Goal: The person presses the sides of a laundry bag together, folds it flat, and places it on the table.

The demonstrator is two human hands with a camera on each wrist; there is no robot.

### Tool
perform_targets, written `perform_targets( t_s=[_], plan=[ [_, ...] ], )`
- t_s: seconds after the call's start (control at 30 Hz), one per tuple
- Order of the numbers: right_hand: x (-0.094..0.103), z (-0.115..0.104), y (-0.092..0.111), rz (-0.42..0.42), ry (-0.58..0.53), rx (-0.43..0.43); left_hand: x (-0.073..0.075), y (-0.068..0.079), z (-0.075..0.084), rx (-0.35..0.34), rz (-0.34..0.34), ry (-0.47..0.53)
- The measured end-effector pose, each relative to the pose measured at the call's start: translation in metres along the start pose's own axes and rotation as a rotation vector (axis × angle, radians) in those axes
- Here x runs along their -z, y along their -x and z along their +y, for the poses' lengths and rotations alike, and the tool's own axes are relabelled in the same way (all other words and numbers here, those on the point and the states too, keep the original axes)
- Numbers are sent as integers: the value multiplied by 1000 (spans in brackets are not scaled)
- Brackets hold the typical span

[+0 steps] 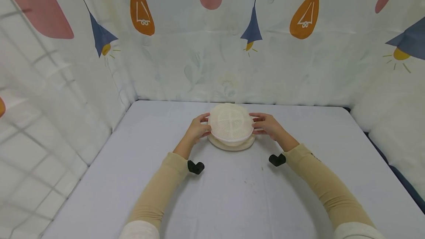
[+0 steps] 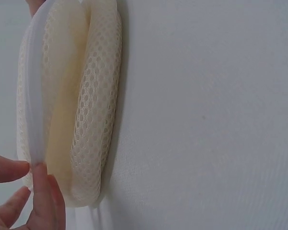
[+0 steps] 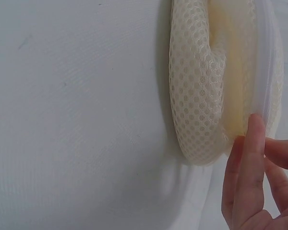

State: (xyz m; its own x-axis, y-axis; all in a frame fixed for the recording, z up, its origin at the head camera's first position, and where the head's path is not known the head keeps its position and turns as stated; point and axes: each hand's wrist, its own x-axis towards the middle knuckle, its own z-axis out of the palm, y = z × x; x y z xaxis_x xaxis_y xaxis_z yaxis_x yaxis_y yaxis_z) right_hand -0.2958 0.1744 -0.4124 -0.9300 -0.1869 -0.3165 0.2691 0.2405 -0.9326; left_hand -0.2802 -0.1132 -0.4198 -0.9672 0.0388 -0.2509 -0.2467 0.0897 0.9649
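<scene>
Well, nearest of all, tan sleeves (image 1: 159, 191) reach in from the near side of the white table (image 1: 237, 202), with a dark heart-shaped piece (image 1: 196, 167) at each cuff. Farther on, close to the far edge and roughly midway between the far corners, is the round cream mesh pouch (image 1: 231, 123): its lower layer lies on the table, its upper layer is held tilted above it, edged by a white band (image 2: 35, 86). The trouble I would expect is a slip — the grip is only at that band, so a loose fingertip could let the upper layer drop; an uneven pull might twist it, or drag the lower layer along, since no hand presses that down. As for fingers, the left hand (image 1: 198, 128) pinches the band narrowly, thumb one side, fingers (image 2: 43, 201) the other; the right hand (image 1: 266, 125) does likewise opposite — its fingers (image 3: 249, 167) close to the thumb. Past the far edge hangs a pale curtain (image 1: 212, 65) printed with lamps and bulbs.
</scene>
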Motion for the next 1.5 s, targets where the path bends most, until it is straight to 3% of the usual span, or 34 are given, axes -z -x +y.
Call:
perform_targets(
  t_s=[1.5],
  plan=[
    [-2,8,-10,1,40,-41,-1,-6,-6,-2,1,-56]
  ],
)
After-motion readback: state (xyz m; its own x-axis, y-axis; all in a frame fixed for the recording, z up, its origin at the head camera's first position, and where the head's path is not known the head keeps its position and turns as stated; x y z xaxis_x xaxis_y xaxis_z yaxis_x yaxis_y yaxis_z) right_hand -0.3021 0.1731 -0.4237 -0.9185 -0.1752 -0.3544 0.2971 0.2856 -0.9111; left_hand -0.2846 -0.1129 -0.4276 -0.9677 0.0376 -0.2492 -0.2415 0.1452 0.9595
